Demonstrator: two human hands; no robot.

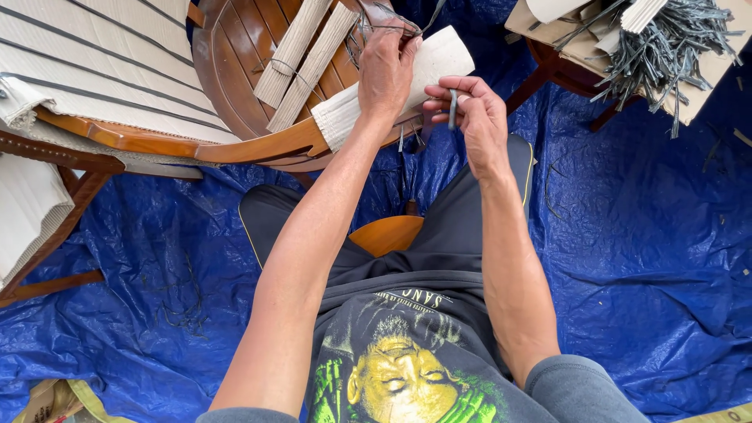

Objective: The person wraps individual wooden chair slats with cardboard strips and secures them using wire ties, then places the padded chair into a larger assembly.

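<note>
While my right hand pinches a short dark grey strip upright between thumb and forefinger, my left hand presses down on a folded white woven panel, its fingers closed narrowly on the thin wires at the panel's top edge. That panel lies over the rim of a curved brown wooden chair frame, just beyond my knees. I judge I am midway through fastening the panel to the frame: the strip is ready but not yet threaded. The next move, I think, calls for steadying the panel and guiding the strip's tip to the tie point without letting the wires slip.

Two more white woven strips lie tied on the wooden slats, left of my hand. A striped white cushion fills the upper left. At upper right, a flat tan cardboard sheet carries a loose heap of grey strips. Blue tarpaulin covers the floor; I see no labels or signs.
</note>
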